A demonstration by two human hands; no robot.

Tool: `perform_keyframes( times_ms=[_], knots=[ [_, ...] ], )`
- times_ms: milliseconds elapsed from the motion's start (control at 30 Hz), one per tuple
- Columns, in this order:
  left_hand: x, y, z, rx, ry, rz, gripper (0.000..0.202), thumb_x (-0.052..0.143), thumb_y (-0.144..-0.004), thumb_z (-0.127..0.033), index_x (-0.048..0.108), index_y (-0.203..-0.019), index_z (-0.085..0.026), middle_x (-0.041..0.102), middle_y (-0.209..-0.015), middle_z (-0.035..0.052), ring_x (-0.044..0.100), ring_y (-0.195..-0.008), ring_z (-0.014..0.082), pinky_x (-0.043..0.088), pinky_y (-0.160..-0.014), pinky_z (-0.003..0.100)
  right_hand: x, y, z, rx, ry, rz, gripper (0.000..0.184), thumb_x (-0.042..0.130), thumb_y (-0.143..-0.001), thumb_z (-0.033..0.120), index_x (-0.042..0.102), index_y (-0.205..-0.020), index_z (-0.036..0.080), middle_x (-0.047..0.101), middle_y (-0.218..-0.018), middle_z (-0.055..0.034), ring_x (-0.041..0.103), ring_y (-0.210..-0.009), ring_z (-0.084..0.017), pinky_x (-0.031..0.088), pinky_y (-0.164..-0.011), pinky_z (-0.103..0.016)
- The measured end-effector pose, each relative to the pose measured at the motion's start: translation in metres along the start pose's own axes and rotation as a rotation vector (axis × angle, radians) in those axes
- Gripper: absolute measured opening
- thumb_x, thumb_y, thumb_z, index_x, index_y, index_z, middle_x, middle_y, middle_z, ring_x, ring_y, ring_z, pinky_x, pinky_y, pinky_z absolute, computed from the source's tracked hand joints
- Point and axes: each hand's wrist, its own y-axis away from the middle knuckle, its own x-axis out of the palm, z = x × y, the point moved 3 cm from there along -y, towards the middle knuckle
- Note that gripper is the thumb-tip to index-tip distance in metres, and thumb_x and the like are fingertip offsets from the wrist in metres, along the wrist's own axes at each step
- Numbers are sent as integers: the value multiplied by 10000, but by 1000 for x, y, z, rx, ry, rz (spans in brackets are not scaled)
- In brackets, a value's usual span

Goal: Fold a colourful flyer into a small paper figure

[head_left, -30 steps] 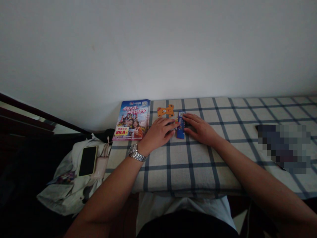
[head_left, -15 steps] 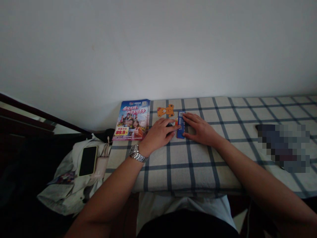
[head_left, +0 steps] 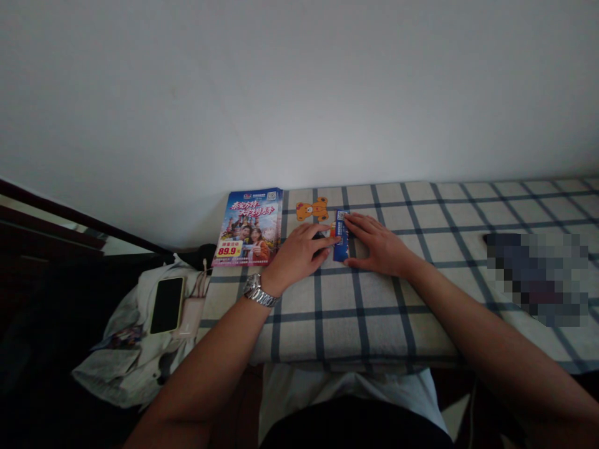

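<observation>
Head view: touching narrow blue printed paper (head_left: 342,251) between left hand (head_left: 298,254), fingers parted, and right hand (head_left: 380,246), fingers close together with thumb apart. Noted orange bear shape (head_left: 312,210) just beyond left fingers, flyer stack (head_left: 249,227) to their left.

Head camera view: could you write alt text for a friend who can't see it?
A person's left hand and right hand touch a narrow blue printed piece on a checked cloth; nearby lie a flat orange bear and, left of it, a stack of flyers.
</observation>
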Motion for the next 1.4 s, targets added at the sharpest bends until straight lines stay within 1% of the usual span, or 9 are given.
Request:
perform_keyframes(
  times_ms=[167, 267, 367, 533, 667, 800, 1000, 1200, 1400],
  knots=[
    [1, 0, 1, 4, -3, -13, 418, 656, -1023, -214, 675, -1415, -359, 577, -1483, 63, 556, -1371, 289, 488, -1178, 579, 2, 0, -1, 2, 16, 10, 985, 779, -886, 586, 351, -1676, 182, 448, -1675, -191, 409, -1559, -399, 369, -1282, -623],
    [1, 0, 0, 10, -13, -16, 392, 657, -1023, -221, 686, -1399, -329, 572, -1487, 73, 555, -1373, 296, 484, -1184, 580, 1, -1, -1, 10, 16, 5, 976, 777, -882, 598, 376, -1663, 173, 453, -1671, -194, 416, -1555, -398, 371, -1284, -614],
    [0, -1, -4, 8, -19, -29, 344, 645, -1034, -244, 698, -1370, -294, 565, -1490, 85, 558, -1372, 301, 488, -1183, 578, 1, -1, 0, 14, 22, -1, 959, 771, -887, 601, 393, -1653, 164, 462, -1662, -203, 426, -1548, -398, 377, -1281, -611],
    [-1, -2, -10, -1, -37, -49, 333, 593, -1069, -292, 679, -1391, -288, 537, -1518, 92, 539, -1389, 303, 485, -1185, 572, 2, -2, 1, 18, 34, -22, 945, 751, -892, 637, 425, -1631, 146, 470, -1646, -218, 452, -1528, -397, 395, -1274, -597],
    [3, -2, -12, 24, -34, -27, 339, 598, -1071, -307, 674, -1400, -278, 578, -1480, 82, 559, -1358, 286, 490, -1176, 542, 2, -2, 1, 23, 37, -25, 931, 728, -902, 657, 438, -1624, 144, 476, -1637, -225, 461, -1517, -405, 406, -1264, -600],
    [4, -2, -11, 11, -41, 0, 341, 607, -1069, -354, 680, -1392, -273, 636, -1410, 71, 591, -1298, 281, 500, -1156, 539, 1, -2, 0, 31, 15, -21, 829, 679, -962, 599, 436, -1627, 167, 481, -1631, -218, 467, -1514, -401, 418, -1253, -611],
    [-1, -3, -8, -72, -65, -81, 282, 629, -1055, -345, 714, -1319, -289, 611, -1455, 64, 577, -1343, 291, 475, -1182, 567, -1, -2, 0, 49, -33, -40, 748, 689, -974, 515, 441, -1629, 254, 489, -1614, -175, 484, -1494, -402, 441, -1228, -640],
    [0, -1, -2, -120, -79, -103, 329, 619, -1057, -327, 668, -1369, -235, 622, -1451, 89, 591, -1343, 296, 495, -1173, 545, -5, -3, 1, 58, -36, -70, 573, 690, -978, 472, 593, -1501, 259, 555, -1537, -158, 547, -1434, -388, 482, -1198, -637],
    [-1, -3, -3, -116, -62, -99, 358, 619, -1056, -303, 632, -1404, -219, 640, -1421, 90, 602, -1327, 282, 496, -1177, 527, -6, -4, 2, 24, -48, -61, 434, 670, -1001, 436, 665, -1378, 221, 618, -1504, -154, 580, -1419, -352, 500, -1190, -597]
  ],
)
